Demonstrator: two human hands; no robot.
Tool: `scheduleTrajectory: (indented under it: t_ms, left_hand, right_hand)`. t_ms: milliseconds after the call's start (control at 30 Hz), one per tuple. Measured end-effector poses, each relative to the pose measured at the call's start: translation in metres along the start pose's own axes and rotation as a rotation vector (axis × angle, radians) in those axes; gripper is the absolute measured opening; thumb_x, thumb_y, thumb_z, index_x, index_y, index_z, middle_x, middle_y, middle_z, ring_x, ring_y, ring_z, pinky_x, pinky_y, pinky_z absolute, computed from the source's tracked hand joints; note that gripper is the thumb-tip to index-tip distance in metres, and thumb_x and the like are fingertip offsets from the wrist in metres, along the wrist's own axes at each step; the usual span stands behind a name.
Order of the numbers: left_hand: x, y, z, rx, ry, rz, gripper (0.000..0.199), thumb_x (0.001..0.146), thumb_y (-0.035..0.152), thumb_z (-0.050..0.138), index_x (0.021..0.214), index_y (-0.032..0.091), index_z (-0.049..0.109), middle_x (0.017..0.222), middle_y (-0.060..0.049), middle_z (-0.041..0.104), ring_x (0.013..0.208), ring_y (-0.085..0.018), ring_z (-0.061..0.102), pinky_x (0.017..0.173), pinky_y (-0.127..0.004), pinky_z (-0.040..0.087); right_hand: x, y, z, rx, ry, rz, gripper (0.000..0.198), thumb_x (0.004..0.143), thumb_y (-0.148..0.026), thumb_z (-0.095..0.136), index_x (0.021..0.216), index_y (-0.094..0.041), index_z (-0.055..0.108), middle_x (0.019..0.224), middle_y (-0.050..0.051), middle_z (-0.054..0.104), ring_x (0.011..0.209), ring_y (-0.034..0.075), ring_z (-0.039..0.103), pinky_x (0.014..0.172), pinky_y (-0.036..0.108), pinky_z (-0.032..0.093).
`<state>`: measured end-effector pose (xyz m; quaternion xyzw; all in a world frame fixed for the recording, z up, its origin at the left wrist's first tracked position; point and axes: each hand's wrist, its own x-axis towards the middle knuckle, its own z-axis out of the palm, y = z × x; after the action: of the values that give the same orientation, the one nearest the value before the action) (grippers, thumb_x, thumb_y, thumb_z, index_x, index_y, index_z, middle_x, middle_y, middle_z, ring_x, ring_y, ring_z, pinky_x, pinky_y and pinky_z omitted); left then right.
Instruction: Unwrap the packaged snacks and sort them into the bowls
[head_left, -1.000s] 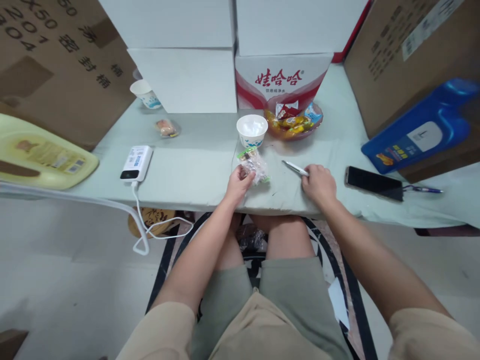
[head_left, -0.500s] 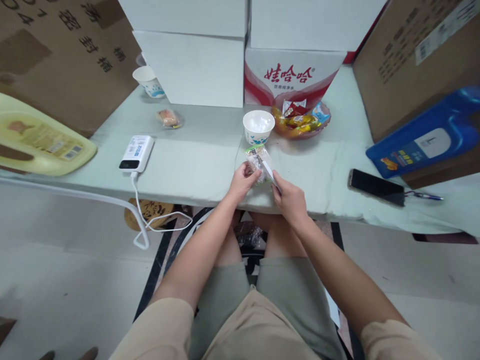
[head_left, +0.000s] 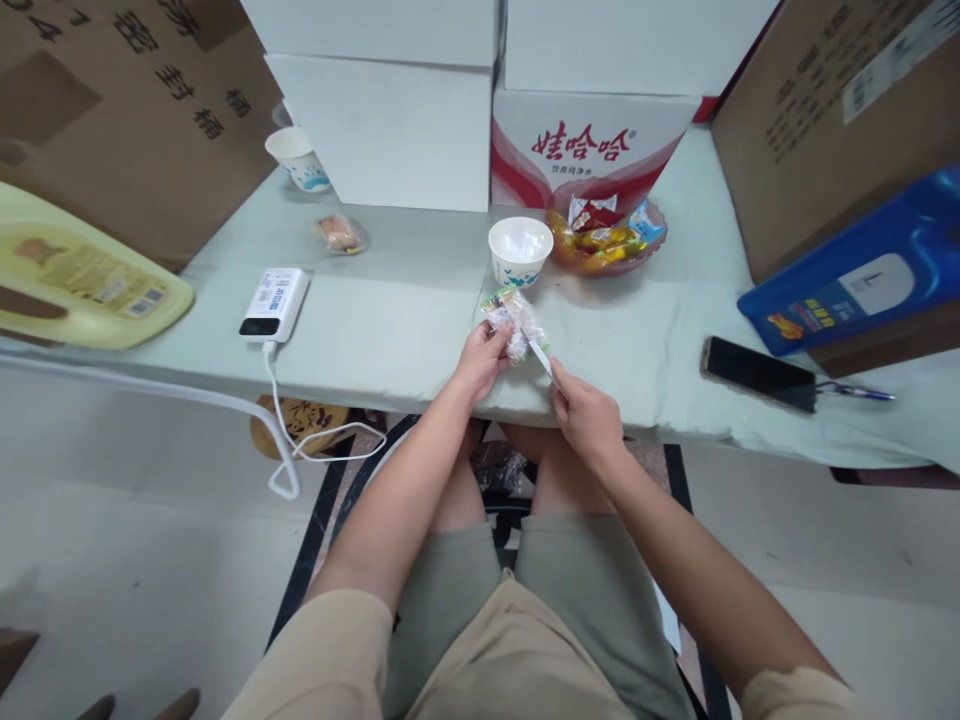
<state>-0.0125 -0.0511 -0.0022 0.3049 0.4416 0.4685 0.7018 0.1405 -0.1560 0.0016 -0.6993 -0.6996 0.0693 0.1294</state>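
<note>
Creased pale cloth [head_left: 405,320] underlies the hands [head_left: 481,364] [head_left: 590,412], left pinching a crinkly packet [head_left: 527,312], right a slim tool [head_left: 542,361].

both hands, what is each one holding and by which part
The left hand pinches the clear packet by its near left side; the right hand grips the slim white tool by its near end.

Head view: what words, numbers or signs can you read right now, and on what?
"娃哈哈": red-and-white carton, small ringed mark beside it
"饮用纯净水": same carton, below
"密封桶": left brown carton
"汤", clipped, and "桶": same carton
"04", "1": same carton, near the top edge
"L": blue bottle; its other print is blurred
Too small or blurred: packet, snack wrappers, white device, yellow bottle, right brown carton
</note>
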Motion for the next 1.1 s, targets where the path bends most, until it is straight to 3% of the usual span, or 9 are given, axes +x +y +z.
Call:
scheduleTrajectory:
  t_ms: [233, 333, 433, 567, 667, 900, 1000, 1100]
  left_hand:
    - [0.002, -0.008, -0.001, 0.102, -0.033, 0.068, 0.031, 0.082, 0.036, 0.074, 0.104, 0.019, 0.06, 0.091, -0.003, 0.069, 0.074, -0.013, 0.065, 0.066, -0.025, 0.054]
    - [0.002, -0.013, -0.001, 0.281, -0.042, 0.138, 0.027, 0.084, 0.039, 0.072, 0.098, 0.017, 0.062, 0.08, -0.001, 0.066, 0.065, -0.012, 0.06, 0.063, -0.024, 0.05]
    - [0.003, -0.018, -0.002, 0.414, -0.018, 0.244, 0.03, 0.082, 0.042, 0.073, 0.094, 0.016, 0.063, 0.08, -0.002, 0.067, 0.07, -0.013, 0.061, 0.066, -0.024, 0.049]
    - [0.003, -0.02, -0.004, 0.465, -0.016, 0.314, 0.034, 0.08, 0.044, 0.074, 0.097, 0.016, 0.064, 0.089, -0.005, 0.071, 0.086, -0.017, 0.065, 0.075, -0.025, 0.05]
    - [0.003, -0.021, -0.004, 0.434, -0.006, 0.304, 0.033, 0.082, 0.045, 0.072, 0.097, 0.017, 0.063, 0.088, -0.005, 0.071, 0.085, -0.016, 0.065, 0.076, -0.024, 0.049]
    - [0.001, -0.018, 0.001, 0.378, 0.033, 0.212, 0.029, 0.081, 0.044, 0.074, 0.092, 0.019, 0.063, 0.078, -0.002, 0.067, 0.08, -0.015, 0.063, 0.073, -0.022, 0.047]
    - [-0.002, -0.013, 0.003, 0.422, 0.02, 0.206, 0.029, 0.083, 0.046, 0.069, 0.078, 0.019, 0.061, 0.066, 0.002, 0.058, 0.071, -0.013, 0.057, 0.067, -0.021, 0.044]
    - [-0.005, -0.003, 0.005, 0.527, -0.094, 0.147, 0.035, 0.084, 0.049, 0.065, 0.069, 0.018, 0.06, 0.058, 0.003, 0.05, 0.059, -0.012, 0.05, 0.058, -0.023, 0.04]
  right_hand:
    - [-0.034, 0.044, -0.027, 0.123, 0.136, -0.03, 0.044, 0.095, -0.037, 0.048, 0.131, -0.02, 0.068, 0.094, 0.01, 0.078, 0.075, 0.024, 0.072, 0.065, 0.03, 0.052]
    - [-0.027, 0.035, -0.04, 0.215, 0.195, 0.036, 0.047, 0.095, -0.039, 0.048, 0.132, -0.017, 0.066, 0.084, 0.008, 0.077, 0.066, 0.022, 0.07, 0.063, 0.029, 0.051]
    - [-0.004, 0.011, -0.036, 0.29, 0.169, 0.02, 0.049, 0.096, -0.038, 0.045, 0.137, -0.018, 0.062, 0.083, 0.006, 0.076, 0.065, 0.02, 0.069, 0.066, 0.029, 0.05]
    - [0.02, -0.009, -0.018, 0.223, 0.118, 0.004, 0.05, 0.094, -0.03, 0.045, 0.14, -0.016, 0.06, 0.093, 0.01, 0.077, 0.073, 0.023, 0.07, 0.069, 0.03, 0.05]
    - [0.013, -0.008, -0.013, 0.142, 0.078, -0.006, 0.05, 0.095, -0.028, 0.044, 0.141, -0.017, 0.059, 0.093, 0.011, 0.077, 0.076, 0.024, 0.07, 0.067, 0.029, 0.048]
    - [-0.038, 0.032, -0.031, 0.149, -0.04, 0.02, 0.048, 0.093, -0.032, 0.046, 0.136, -0.022, 0.064, 0.082, 0.007, 0.077, 0.066, 0.023, 0.068, 0.061, 0.029, 0.048]
    - [-0.035, 0.056, -0.037, 0.139, 0.013, 0.136, 0.049, 0.093, -0.037, 0.045, 0.135, -0.021, 0.064, 0.082, 0.007, 0.076, 0.064, 0.024, 0.066, 0.063, 0.032, 0.049]
    - [-0.015, 0.076, -0.036, 0.005, 0.114, 0.185, 0.05, 0.094, -0.033, 0.041, 0.135, -0.016, 0.063, 0.095, 0.014, 0.075, 0.075, 0.027, 0.066, 0.066, 0.034, 0.048]
